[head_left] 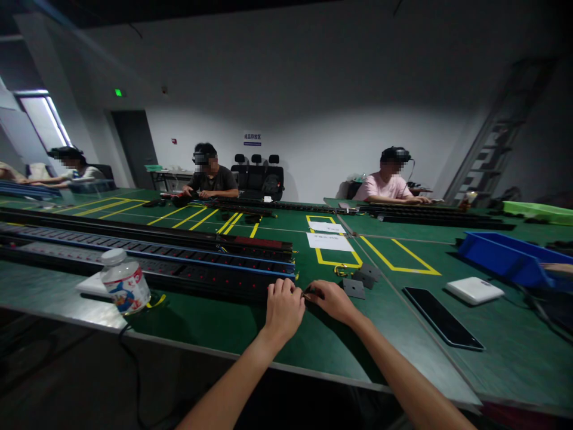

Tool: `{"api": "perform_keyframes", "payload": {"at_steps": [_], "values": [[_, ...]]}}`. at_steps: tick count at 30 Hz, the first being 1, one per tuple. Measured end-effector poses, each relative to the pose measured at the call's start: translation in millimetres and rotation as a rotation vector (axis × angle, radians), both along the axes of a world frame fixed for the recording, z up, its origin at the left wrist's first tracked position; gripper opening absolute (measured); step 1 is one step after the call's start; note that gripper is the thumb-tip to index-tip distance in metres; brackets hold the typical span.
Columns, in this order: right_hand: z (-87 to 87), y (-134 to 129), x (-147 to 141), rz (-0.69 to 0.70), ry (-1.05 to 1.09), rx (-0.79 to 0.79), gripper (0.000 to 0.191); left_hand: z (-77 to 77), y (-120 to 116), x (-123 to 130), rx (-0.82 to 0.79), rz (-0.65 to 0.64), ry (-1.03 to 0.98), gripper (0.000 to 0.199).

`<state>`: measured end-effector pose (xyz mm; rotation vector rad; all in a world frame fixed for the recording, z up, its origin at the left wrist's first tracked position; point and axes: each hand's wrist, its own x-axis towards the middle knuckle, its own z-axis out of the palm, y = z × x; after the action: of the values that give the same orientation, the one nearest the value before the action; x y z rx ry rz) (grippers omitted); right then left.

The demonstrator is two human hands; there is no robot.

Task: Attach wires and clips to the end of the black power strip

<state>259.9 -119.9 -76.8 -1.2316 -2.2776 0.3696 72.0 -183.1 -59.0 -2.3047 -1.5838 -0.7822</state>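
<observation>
My left hand (283, 306) lies over the near right end of a long black strip (233, 285) dotted with small red marks, its fingers closed on that end. Just to its right, my right hand (333, 300) pinches at the strip's tip; a tiny yellowish bit shows between the fingertips, too small to name. More long black strips with blue edges (188, 249) lie parallel behind. Thin dark square plates with a hole (353, 289) rest beyond my right hand, beside a small bundle of yellow wires (341, 271).
On the green table (394, 334), a clear jar with white lid (125, 283) stands left. A black phone (442, 318), a white box (474, 291) and a blue bin (501, 258) lie right. Paper sheets (329, 241) lie ahead. Co-workers (217, 179) sit across.
</observation>
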Motion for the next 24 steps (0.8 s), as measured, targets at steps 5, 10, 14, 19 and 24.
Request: {"api": "perform_keyframes", "payload": {"at_steps": [5, 10, 14, 19, 24], "values": [[-2.2, 1.3, 0.9, -0.017, -0.007, 0.006, 0.011, -0.3, 0.8, 0.1, -0.001, -0.001, 0.013, 0.013], [-2.6, 1.0, 0.9, -0.042, -0.020, 0.020, 0.012, -0.2, 0.9, 0.2, -0.004, -0.003, 0.012, 0.013], [-2.6, 1.0, 0.4, -0.039, -0.014, 0.011, 0.013, 0.5, 0.5, -0.6, -0.009, -0.009, 0.000, 0.013], [-3.1, 2.5, -0.3, -0.034, -0.002, -0.005, 0.015, 1.2, -2.5, 0.0, -0.018, -0.005, -0.029, 0.012], [2.4, 2.3, 4.9, -0.018, 0.004, -0.035, 0.016, 2.8, -6.0, -0.2, -0.030, -0.027, -0.149, 0.019]]}}
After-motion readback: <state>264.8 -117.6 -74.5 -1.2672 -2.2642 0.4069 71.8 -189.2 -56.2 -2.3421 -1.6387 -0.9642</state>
